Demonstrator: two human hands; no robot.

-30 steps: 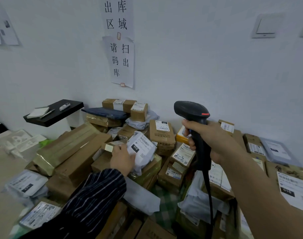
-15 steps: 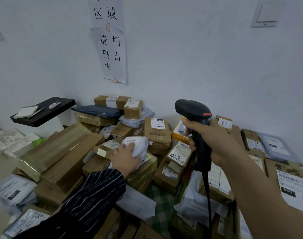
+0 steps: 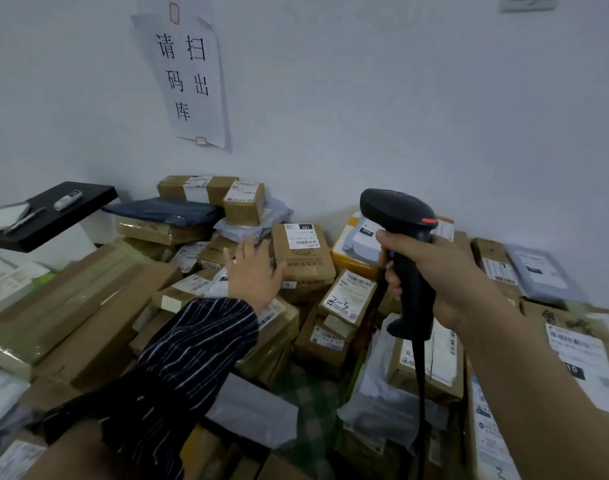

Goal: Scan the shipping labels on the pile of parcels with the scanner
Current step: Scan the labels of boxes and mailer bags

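A pile of cardboard parcels and grey mailer bags fills the floor against the white wall. My right hand (image 3: 431,275) grips the handle of a black scanner (image 3: 398,216), whose head points left over the pile and whose cable hangs down. My left hand (image 3: 256,275), in a striped sleeve, reaches over the middle of the pile with fingers spread. Its fingertips touch the left edge of an upright brown box (image 3: 303,254) with a white shipping label (image 3: 301,236). Below that box lies a parcel with a handwritten label (image 3: 346,299).
A black shelf (image 3: 50,216) with a pen and a small device sticks out at the left. Long brown boxes (image 3: 78,306) lie at the left front. A paper notice (image 3: 189,81) hangs on the wall. Labelled parcels (image 3: 580,351) crowd the right side.
My left hand has let go of the white mailer bag it held and moved up and right to the upright brown box. The scanner stays raised; the view has tilted down.
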